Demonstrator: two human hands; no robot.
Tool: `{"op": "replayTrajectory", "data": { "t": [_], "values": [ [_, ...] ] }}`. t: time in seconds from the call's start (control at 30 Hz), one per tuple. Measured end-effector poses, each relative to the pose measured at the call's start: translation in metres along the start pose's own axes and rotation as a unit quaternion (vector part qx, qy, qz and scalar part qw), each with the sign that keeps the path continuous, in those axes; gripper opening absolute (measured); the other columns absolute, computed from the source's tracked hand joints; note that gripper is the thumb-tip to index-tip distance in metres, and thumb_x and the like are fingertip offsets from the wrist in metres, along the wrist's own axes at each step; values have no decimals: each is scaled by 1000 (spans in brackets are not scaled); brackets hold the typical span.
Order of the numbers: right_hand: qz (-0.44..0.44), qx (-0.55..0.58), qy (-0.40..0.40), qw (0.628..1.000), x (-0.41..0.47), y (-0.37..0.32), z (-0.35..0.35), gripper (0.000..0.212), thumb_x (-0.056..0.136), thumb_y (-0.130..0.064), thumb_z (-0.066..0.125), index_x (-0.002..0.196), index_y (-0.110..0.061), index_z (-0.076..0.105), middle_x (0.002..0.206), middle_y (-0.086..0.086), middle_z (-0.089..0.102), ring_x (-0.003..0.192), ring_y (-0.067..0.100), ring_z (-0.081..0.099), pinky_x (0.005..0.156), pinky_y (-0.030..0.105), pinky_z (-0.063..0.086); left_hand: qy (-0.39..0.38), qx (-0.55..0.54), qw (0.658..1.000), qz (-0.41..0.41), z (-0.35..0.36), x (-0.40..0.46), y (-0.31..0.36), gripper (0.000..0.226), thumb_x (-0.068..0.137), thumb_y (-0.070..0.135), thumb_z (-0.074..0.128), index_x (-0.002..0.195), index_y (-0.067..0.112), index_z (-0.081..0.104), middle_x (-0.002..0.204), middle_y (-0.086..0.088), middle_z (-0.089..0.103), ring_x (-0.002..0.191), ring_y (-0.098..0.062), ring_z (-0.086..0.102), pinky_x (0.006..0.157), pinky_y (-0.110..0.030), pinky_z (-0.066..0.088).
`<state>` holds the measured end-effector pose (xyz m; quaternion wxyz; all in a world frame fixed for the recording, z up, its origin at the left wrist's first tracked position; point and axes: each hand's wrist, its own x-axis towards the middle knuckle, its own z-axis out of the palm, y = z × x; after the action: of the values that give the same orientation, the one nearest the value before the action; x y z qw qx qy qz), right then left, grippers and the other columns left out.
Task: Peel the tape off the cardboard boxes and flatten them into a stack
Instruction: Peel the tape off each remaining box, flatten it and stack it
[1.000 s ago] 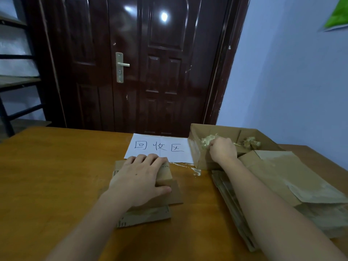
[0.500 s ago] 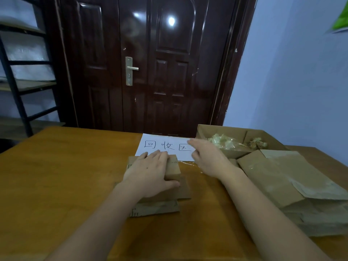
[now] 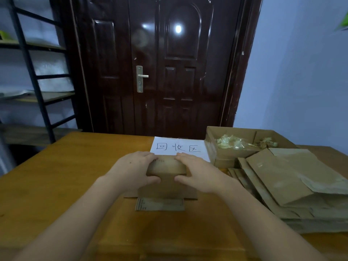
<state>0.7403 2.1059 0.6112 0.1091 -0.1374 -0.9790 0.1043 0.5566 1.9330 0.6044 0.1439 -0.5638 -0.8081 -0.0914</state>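
A small brown cardboard box (image 3: 166,168) sits mid-table, its flaps spread flat toward me. My left hand (image 3: 134,169) grips its left side, fingers over the far edge and thumb on the near face. My right hand (image 3: 197,172) grips the right side the same way. To the right lies a stack of flattened cardboard (image 3: 288,183). Behind that stack an open cardboard box (image 3: 224,153) holds crumpled peeled tape (image 3: 231,143).
A white paper sheet with handwritten characters (image 3: 178,147) lies just beyond the small box. The wooden table (image 3: 66,176) stretches left. A dark door (image 3: 160,72) stands behind the table, a black shelving frame (image 3: 32,72) at far left, and a blue wall on the right.
My right hand left the tape in the open box, swung left and took hold of the small box's right side. My left hand shifted from lying on top to gripping its left side.
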Motion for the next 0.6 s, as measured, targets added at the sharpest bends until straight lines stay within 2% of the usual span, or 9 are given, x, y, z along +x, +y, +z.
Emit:
{"op": "replayTrajectory", "data": {
  "t": [0.1,0.2,0.3,0.37,0.4,0.5,0.6],
  "values": [
    [-14,-28,71,997,-2,-8,-3,70,94,-43,66,156,-30,36,163,-13,33,148,6,29,120,31,31,63,-11,998,20,-8,-7,1,63,87,69,59,141,37,50,131,17,61,117,-9,55,95,-30,47],
    [-26,-50,128,990,-11,-12,-2,60,97,-27,65,153,-28,43,158,-14,41,144,6,38,114,29,39,117,-1,992,55,-18,-13,5,44,94,52,59,134,34,60,123,14,68,110,-9,61,92,-29,48],
    [-85,-58,220,970,-23,-14,5,49,90,-5,72,138,-14,64,140,0,63,127,16,62,100,37,56,158,-10,984,77,-14,-28,14,34,95,30,71,128,28,69,119,8,74,107,-14,70,86,-33,59],
    [-118,-57,249,959,-33,-14,13,46,84,4,76,128,-9,70,130,6,69,118,21,68,93,42,60,177,-46,980,84,-5,-40,18,34,91,18,76,124,24,73,116,4,76,103,-15,74,82,-35,63],
    [-131,-64,250,957,-37,-15,18,48,81,6,78,127,-9,72,129,6,70,118,20,68,94,43,59,180,-60,978,88,1,-45,19,35,90,15,78,124,24,74,117,4,76,105,-15,73,84,-36,63],
    [-139,-70,246,957,-47,-17,37,54,76,4,84,126,-10,71,130,6,69,123,20,64,98,43,57,198,-78,972,103,22,-59,20,34,91,30,74,124,25,74,129,4,69,121,-11,65,106,-35,50],
    [-119,-45,247,961,-51,-18,51,54,79,4,82,129,-10,68,136,7,64,130,22,58,101,43,54,207,-103,968,95,33,-63,21,37,96,42,58,126,25,72,137,4,63,132,-8,53,114,-35,37]
  ]
}}
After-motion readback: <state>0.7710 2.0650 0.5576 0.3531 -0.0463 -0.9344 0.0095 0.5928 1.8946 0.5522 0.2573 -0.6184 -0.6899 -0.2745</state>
